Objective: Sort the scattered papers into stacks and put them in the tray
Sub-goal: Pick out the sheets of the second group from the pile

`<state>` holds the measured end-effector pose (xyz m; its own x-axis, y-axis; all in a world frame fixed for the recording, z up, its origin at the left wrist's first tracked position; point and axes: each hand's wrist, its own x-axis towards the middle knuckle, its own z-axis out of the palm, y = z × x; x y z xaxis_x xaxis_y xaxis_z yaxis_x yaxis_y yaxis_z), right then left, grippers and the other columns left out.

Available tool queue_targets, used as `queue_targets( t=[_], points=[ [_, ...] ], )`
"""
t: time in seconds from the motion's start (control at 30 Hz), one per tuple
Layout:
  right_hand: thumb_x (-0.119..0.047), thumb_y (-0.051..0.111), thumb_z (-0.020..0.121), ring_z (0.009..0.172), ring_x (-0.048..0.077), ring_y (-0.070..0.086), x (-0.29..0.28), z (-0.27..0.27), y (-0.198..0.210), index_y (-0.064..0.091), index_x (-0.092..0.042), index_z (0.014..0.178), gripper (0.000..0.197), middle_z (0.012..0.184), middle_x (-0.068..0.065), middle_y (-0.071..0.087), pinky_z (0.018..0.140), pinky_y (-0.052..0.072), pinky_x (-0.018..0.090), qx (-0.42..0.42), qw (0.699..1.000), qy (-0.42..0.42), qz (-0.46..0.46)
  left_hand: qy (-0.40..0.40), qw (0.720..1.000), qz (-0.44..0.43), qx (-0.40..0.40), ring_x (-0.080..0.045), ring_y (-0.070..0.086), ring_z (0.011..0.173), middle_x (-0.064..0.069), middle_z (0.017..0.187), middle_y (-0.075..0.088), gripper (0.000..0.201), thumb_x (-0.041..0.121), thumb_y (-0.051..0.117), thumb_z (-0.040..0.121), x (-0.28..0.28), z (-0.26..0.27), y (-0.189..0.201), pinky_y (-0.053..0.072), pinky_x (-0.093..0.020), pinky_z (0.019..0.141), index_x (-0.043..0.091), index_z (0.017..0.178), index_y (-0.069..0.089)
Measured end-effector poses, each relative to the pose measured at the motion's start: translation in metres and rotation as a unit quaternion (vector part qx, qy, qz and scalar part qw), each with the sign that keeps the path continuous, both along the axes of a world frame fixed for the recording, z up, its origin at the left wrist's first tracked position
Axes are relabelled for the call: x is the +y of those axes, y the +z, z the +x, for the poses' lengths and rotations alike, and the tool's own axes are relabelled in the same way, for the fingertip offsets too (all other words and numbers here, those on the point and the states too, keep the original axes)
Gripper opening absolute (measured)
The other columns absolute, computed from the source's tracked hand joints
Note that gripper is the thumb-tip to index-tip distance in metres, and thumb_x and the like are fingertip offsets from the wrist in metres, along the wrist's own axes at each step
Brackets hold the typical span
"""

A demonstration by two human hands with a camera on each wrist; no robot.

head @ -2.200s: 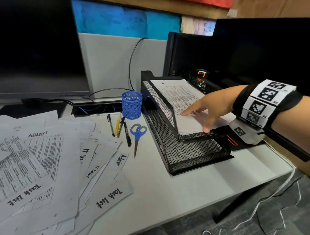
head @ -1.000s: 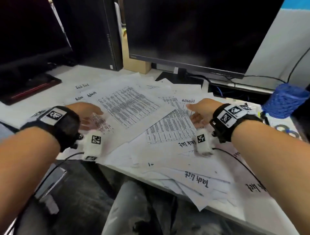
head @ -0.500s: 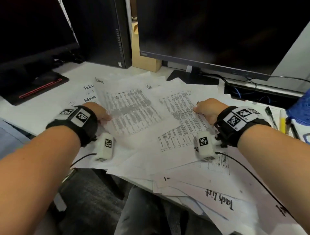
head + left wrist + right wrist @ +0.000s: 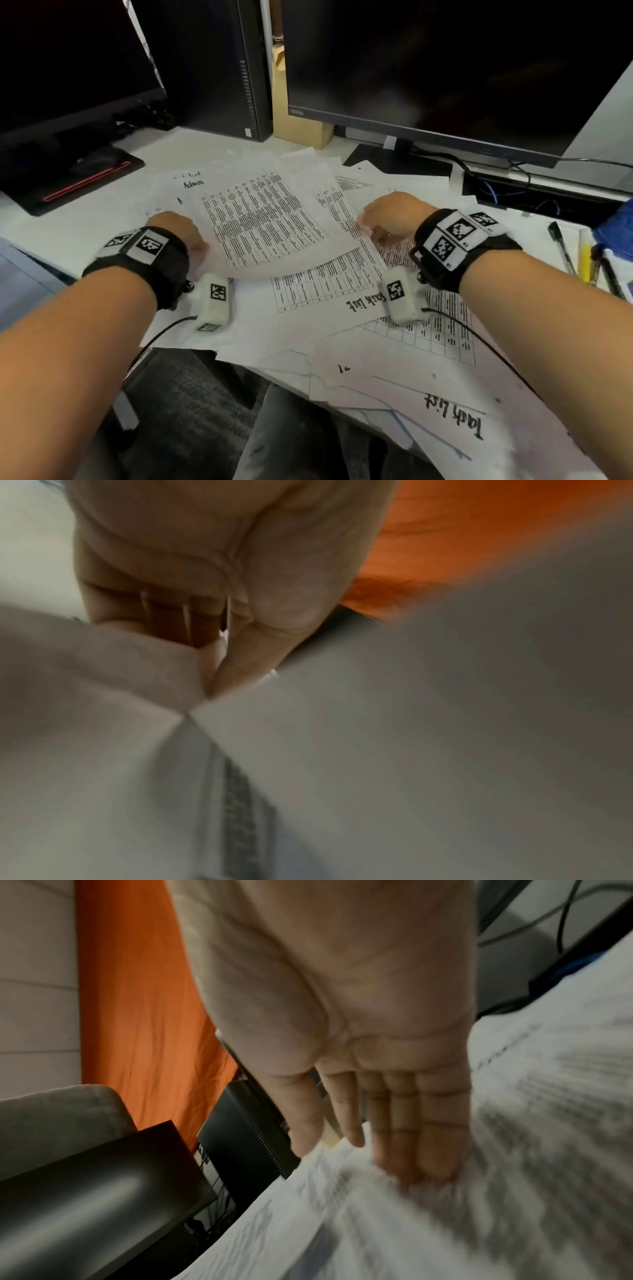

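Both hands worked at a printed sheet on top of the scattered papers.

The left hand pinched the left edge of the printed sheet between thumb and curled fingers, the paper bowing upward; the right hand lay with straight, relaxed fingers resting on the sheets at its right edge, gripping nothing. The sheet carried dense columns of small print and sat atop the scattered papers, white pages overlapping at odd angles, some handwritten "Task list" or "Admin". They covered the white desk up to its near edge, under two dark monitors, with pens at the right. Both forearms reached forward, each wrist wearing a black band with printed markers.
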<state>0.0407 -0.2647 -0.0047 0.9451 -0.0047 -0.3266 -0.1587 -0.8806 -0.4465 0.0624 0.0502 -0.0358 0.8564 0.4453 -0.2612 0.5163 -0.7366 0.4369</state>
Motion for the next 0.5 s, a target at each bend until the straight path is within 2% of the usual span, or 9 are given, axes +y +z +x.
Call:
queue_targets(
  t=[0.03, 0.07, 0.13, 0.23, 0.3, 0.4, 0.43, 0.5],
  points=[
    [-0.038, 0.050, 0.095, 0.106, 0.027, 0.061, -0.012, -0.004, 0.006, 0.059, -0.005, 0.119, 0.042, 0.118, 0.012, 0.063, 0.094, 0.050, 0.036, -0.001, 0.999, -0.014, -0.040, -0.028, 0.999, 0.030, 0.005, -0.028, 0.058, 0.110, -0.012, 0.125, 0.060, 0.035, 0.022, 0.061, 0.091, 0.009, 0.004, -0.003, 0.046, -0.029, 0.088, 0.006, 0.122, 0.059],
    [-0.038, 0.052, 0.094, 0.110, 0.026, 0.058, -0.025, -0.010, 0.011, 0.056, -0.004, 0.122, 0.044, 0.122, 0.012, 0.060, 0.094, 0.048, 0.034, -0.005, 0.996, -0.034, -0.079, -0.039, 0.998, 0.040, -0.037, -0.029, 0.058, 0.108, -0.012, 0.124, 0.061, 0.034, 0.011, 0.061, 0.089, 0.014, 0.001, -0.004, 0.046, -0.028, 0.084, 0.009, 0.123, 0.060],
    [-0.037, 0.054, 0.093, 0.118, 0.028, 0.053, -0.053, -0.024, 0.018, 0.051, -0.002, 0.128, 0.049, 0.128, 0.014, 0.056, 0.096, 0.044, 0.036, 0.013, 0.989, -0.068, -0.132, -0.027, 0.997, 0.050, -0.058, -0.029, 0.058, 0.102, -0.011, 0.122, 0.062, 0.040, -0.002, 0.060, 0.084, 0.019, -0.005, 0.001, 0.045, -0.028, 0.085, 0.016, 0.120, 0.064],
    [-0.036, 0.059, 0.091, 0.116, 0.031, 0.056, -0.087, -0.041, 0.022, 0.050, 0.000, 0.129, 0.053, 0.128, 0.017, 0.057, 0.101, 0.045, 0.040, 0.063, 0.985, -0.105, -0.123, -0.047, 0.996, 0.057, -0.050, -0.028, 0.055, 0.114, -0.005, 0.132, 0.056, 0.041, -0.002, 0.059, 0.085, 0.021, -0.009, 0.009, 0.043, -0.029, 0.097, 0.018, 0.121, 0.063],
    [-0.037, 0.065, 0.086, 0.107, 0.032, 0.061, -0.099, -0.047, 0.019, 0.054, -0.001, 0.125, 0.054, 0.118, 0.018, 0.061, 0.097, 0.049, 0.045, 0.072, 0.986, -0.129, -0.081, -0.056, 0.995, 0.036, -0.069, -0.028, 0.055, 0.114, -0.005, 0.133, 0.055, 0.040, -0.001, 0.056, 0.087, 0.017, -0.009, 0.013, 0.042, -0.028, 0.095, 0.019, 0.120, 0.064],
    [-0.036, 0.070, 0.082, 0.103, 0.032, 0.061, -0.100, -0.051, 0.013, 0.055, -0.003, 0.122, 0.054, 0.119, 0.018, 0.060, 0.094, 0.050, 0.049, 0.074, 0.985, -0.158, -0.017, -0.063, 0.996, -0.029, -0.060, -0.028, 0.058, 0.088, -0.012, 0.120, 0.063, 0.043, -0.006, 0.050, 0.089, 0.007, -0.008, 0.012, 0.047, -0.032, 0.085, 0.020, 0.121, 0.063],
    [-0.037, 0.069, 0.083, 0.103, 0.030, 0.059, -0.097, -0.051, 0.011, 0.055, -0.004, 0.122, 0.053, 0.122, 0.017, 0.059, 0.094, 0.050, 0.047, 0.072, 0.986, -0.151, -0.008, -0.067, 0.995, -0.051, -0.052, -0.027, 0.055, 0.077, -0.015, 0.110, 0.066, 0.045, -0.008, 0.050, 0.089, 0.003, -0.008, 0.010, 0.049, -0.035, 0.081, 0.021, 0.121, 0.063],
    [-0.039, 0.064, 0.086, 0.107, 0.027, 0.056, -0.087, -0.049, 0.006, 0.057, -0.006, 0.122, 0.050, 0.129, 0.013, 0.057, 0.096, 0.048, 0.043, 0.066, 0.990, -0.127, -0.003, -0.072, 0.992, -0.092, -0.038, -0.026, 0.050, 0.058, -0.012, 0.080, 0.065, 0.046, -0.011, 0.049, 0.087, -0.008, -0.012, 0.008, 0.049, -0.033, 0.061, 0.024, 0.114, 0.063]
  ],
)
